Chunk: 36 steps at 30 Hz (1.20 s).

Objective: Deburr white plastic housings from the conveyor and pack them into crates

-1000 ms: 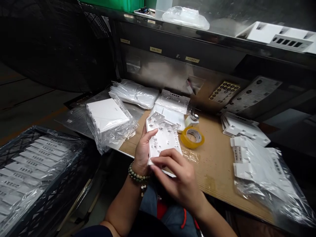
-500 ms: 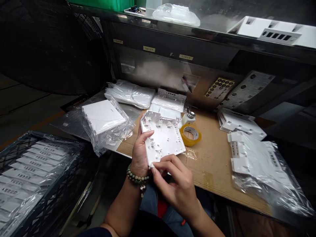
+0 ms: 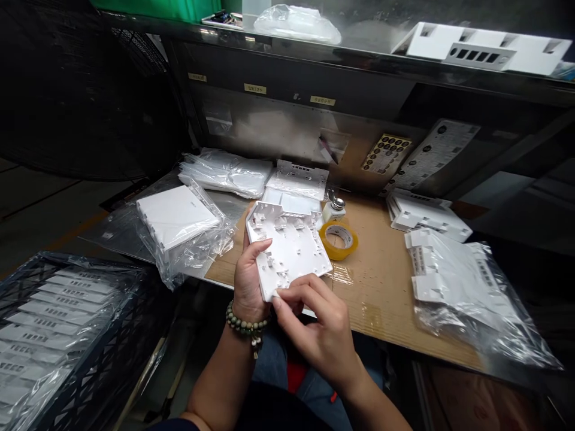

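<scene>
A white moulded plastic plate (image 3: 290,245) with ribs and clips on its upper face is held above the front edge of the cardboard-covered bench (image 3: 386,299). My left hand (image 3: 248,280), with a bead bracelet at the wrist, grips the plate's left edge, thumb on top. My right hand (image 3: 320,326) pinches the plate's near corner with curled fingers. A roll of yellow tape (image 3: 338,239) lies just to the right of the plate, and a small white bottle (image 3: 333,209) stands behind it.
A bagged white box (image 3: 177,218) lies left of the plate, with more clear bags (image 3: 227,172) behind. Stacks of white parts (image 3: 426,218) and a bagged stack (image 3: 453,281) sit at the right. A dark crate (image 3: 94,353) lined with plastic and holding white parts stands at lower left. A shelf (image 3: 404,60) runs overhead.
The plate has turned a little in my hands, its far edge swinging left. My right hand slid from on top of the plate down to its near corner. The view shifted slightly.
</scene>
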Available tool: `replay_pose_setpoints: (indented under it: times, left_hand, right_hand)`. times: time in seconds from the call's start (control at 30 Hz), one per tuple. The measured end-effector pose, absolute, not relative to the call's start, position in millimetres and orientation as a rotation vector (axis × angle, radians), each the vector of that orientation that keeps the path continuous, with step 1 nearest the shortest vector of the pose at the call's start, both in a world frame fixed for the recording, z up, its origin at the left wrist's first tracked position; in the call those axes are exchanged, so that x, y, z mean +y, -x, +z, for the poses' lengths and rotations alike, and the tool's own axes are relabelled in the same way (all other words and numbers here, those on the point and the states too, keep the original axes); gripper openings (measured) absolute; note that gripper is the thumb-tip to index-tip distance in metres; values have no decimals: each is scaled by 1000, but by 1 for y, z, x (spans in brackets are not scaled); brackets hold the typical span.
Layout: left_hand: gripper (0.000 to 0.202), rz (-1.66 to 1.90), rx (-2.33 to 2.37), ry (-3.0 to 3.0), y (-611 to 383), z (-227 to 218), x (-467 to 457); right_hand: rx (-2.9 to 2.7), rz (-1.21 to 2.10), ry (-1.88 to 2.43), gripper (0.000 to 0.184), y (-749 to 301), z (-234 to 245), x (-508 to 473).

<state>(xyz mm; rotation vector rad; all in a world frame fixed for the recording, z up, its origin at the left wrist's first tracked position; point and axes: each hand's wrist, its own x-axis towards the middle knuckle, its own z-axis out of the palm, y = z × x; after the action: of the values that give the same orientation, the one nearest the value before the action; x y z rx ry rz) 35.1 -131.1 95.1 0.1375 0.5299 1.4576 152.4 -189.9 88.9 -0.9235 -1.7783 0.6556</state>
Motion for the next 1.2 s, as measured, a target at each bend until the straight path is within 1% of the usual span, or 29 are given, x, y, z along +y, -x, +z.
replay_pose_setpoints:
  times: [0.1, 0.23, 0.3, 0.43, 0.5, 0.6, 0.67, 0.73, 0.97, 1.07, 1.2]
  left_hand:
    - [60, 1447, 541, -136, -37, 95, -130]
    - [58, 1501, 617, -66, -23, 94, -126]
    - [60, 1522, 618, -38, -5, 91, -123]
    - [68, 1508, 442, -19, 34, 76, -118]
    - [71, 1560, 388, 70, 43, 71, -117]
    - [64, 1624, 417, 197, 41, 74, -120]
    - [58, 1610, 478, 190, 35, 80, -125]
    - [56, 1582, 548, 140, 29, 85, -129]
    - [69, 1571, 607, 28, 31, 79, -131]
    - [71, 1560, 658, 72, 35, 74, -133]
    - [73, 1489, 667, 111, 43, 62, -142]
  right_hand:
    - [-1794, 610, 915, 9, -148, 87, -192]
    - [-1795, 603, 983, 8, -172, 81, -186]
    - [-1681, 555, 1078, 7, -201, 78, -178]
    - [-1418, 292, 1312, 4, -257, 74, -168]
    - [-1405, 258, 1338, 4, -268, 73, -168]
    - [-1518, 293, 1287, 8, -262, 72, -171]
    - [-1584, 284, 1260, 11, -253, 70, -172]
    - [-1605, 253, 1259, 12, -247, 68, -172]
    - [-1656, 271, 1228, 13, -245, 61, -170]
    - [-1723, 304, 1196, 14, -248, 56, -168]
    - [-1740, 238, 1269, 13, -262, 58, -154]
